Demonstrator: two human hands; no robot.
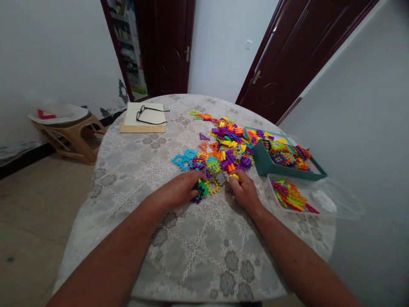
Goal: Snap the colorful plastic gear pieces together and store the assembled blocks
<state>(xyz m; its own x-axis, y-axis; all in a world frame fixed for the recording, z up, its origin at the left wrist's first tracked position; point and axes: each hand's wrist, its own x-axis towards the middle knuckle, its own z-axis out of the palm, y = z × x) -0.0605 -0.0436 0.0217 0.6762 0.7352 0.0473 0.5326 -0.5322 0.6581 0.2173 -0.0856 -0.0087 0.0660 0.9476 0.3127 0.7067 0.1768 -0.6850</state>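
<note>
My left hand (188,186) curls over a green building piece (203,188) and a dark purple building piece (198,197) at the near edge of the toys, its fingers bent round them. In my right hand (245,190) a small yellow building piece (234,177) is pinched between thumb and fingers. A yellow open-square piece (212,186) and a grey toothed piece (221,179) lie between the two hands. Just beyond them spreads a heap of mixed plastic pieces (228,143), with light blue pieces (185,159) at its left side.
On the right stand a green box (263,160) filled with pieces and a clear plastic container (271,194) of coloured sticks. Black glasses (150,117) rest on a notebook (128,124) at the far left. A stool (79,138) stands left of the cloth-covered table (194,256).
</note>
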